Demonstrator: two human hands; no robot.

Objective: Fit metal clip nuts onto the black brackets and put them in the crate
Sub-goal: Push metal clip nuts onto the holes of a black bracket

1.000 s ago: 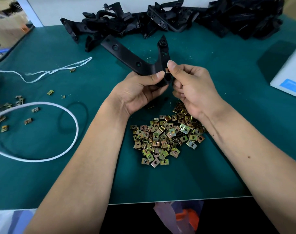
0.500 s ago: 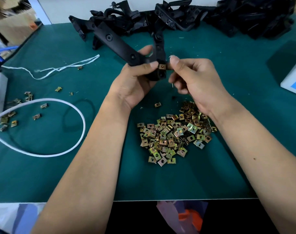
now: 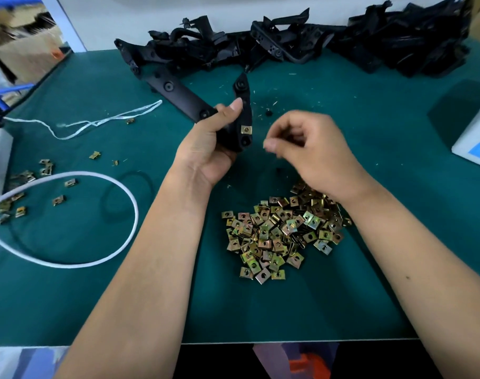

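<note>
The left hand has its fingers wrapped round the elbow of a black bracket, a clip nut seated on the arm beside its thumb. Rigid, light plastic, I'd say; gripping at that bend looks steadiest. Just right, the right hand hovers loosely curled, apparently holding nothing, above the clip nut pile on the counter.

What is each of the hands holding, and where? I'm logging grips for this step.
The left hand grips the black bracket at its bend, beside the fitted clip nut. The right hand is blurred, fingers curled; nothing visible in it.
</note>
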